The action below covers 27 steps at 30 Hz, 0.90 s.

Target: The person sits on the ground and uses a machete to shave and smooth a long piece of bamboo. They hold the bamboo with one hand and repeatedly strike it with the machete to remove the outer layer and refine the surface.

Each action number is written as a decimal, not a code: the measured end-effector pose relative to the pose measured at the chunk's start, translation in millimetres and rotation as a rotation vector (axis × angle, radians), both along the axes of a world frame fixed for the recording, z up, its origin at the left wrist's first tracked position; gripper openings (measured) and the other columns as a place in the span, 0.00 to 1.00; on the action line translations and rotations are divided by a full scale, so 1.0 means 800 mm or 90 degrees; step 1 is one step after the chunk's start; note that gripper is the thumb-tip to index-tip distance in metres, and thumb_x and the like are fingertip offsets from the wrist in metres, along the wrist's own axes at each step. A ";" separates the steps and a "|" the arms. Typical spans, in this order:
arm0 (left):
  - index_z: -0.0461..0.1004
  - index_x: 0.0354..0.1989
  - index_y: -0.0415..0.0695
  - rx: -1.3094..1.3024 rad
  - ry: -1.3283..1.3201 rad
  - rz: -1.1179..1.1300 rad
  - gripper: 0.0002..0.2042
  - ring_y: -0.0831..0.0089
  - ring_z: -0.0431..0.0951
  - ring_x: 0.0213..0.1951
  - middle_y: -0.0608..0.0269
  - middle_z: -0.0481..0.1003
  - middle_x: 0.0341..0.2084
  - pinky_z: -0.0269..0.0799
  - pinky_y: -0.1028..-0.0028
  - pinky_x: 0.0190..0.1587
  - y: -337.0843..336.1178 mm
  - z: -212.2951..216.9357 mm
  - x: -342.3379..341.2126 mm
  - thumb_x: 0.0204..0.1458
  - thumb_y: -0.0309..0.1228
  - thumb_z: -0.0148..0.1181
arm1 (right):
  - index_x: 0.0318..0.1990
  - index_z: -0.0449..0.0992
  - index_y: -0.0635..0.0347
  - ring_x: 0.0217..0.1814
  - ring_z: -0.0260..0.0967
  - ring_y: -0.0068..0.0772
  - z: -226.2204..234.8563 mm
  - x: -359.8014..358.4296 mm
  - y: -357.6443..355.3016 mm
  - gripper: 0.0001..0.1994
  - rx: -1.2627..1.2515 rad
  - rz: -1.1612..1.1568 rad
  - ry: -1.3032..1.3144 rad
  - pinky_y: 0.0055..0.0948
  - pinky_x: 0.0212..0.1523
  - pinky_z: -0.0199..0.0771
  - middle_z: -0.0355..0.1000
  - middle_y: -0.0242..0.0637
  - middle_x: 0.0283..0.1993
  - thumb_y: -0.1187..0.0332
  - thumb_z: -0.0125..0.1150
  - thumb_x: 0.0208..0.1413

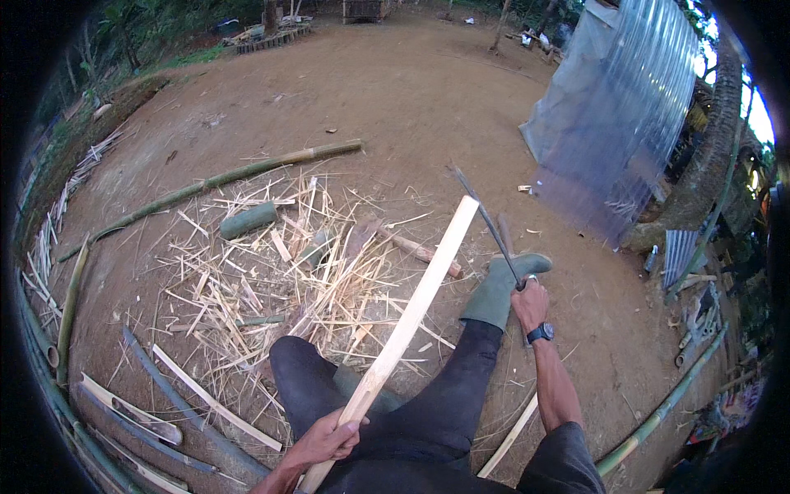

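Observation:
A long pale strip of split bamboo (415, 309) slants up and away from my lap, its near end by my waist. My left hand (329, 436) is wrapped round its lower part. In my right hand (529, 303), closed on its handle, is a long dark machete (494, 226). The blade points up and to the left, its middle close to the far end of the strip; whether they touch I cannot tell. A dark watch (541, 332) is on my right wrist. Below the blade, my green rubber boot (491, 292) stands on the ground.
Bamboo shavings (239, 313) lie heaped before me, with a short green bamboo piece (248, 220) among them. A long bamboo pole (222, 177) lies beyond. Split bamboo lengths (214, 399) are at my left. Corrugated sheeting (617, 107) stands at the far right, near a tree trunk (716, 140).

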<state>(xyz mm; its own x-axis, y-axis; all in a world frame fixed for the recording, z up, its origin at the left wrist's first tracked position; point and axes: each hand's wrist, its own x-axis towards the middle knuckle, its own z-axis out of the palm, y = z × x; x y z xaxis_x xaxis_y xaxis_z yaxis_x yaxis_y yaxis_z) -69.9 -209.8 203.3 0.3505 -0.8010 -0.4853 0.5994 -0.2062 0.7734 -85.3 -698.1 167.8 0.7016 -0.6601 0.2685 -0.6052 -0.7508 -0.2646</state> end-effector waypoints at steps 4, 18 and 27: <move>0.63 0.48 0.38 -0.073 0.125 0.061 0.17 0.82 0.58 0.15 0.68 0.59 0.17 0.54 0.80 0.16 0.000 -0.007 0.009 0.62 0.40 0.48 | 0.33 0.73 0.71 0.34 0.72 0.61 0.019 -0.023 0.079 0.12 0.102 -0.028 -0.007 0.51 0.35 0.70 0.72 0.60 0.28 0.69 0.58 0.42; 0.62 0.48 0.38 -0.091 0.090 0.139 0.16 0.84 0.54 0.14 0.70 0.58 0.18 0.53 0.81 0.15 -0.034 0.017 0.029 0.63 0.40 0.44 | 0.33 0.75 0.57 0.29 0.72 0.47 -0.001 -0.072 0.148 0.15 -0.018 0.387 0.015 0.44 0.32 0.71 0.73 0.45 0.29 0.66 0.66 0.33; 0.64 0.44 0.40 -0.112 0.133 0.124 0.14 0.85 0.54 0.11 0.70 0.57 0.16 0.50 0.82 0.12 -0.009 0.010 0.018 0.63 0.39 0.45 | 0.28 0.72 0.60 0.22 0.70 0.52 0.007 -0.011 0.075 0.10 -0.109 0.236 -0.020 0.45 0.23 0.68 0.69 0.48 0.20 0.68 0.62 0.36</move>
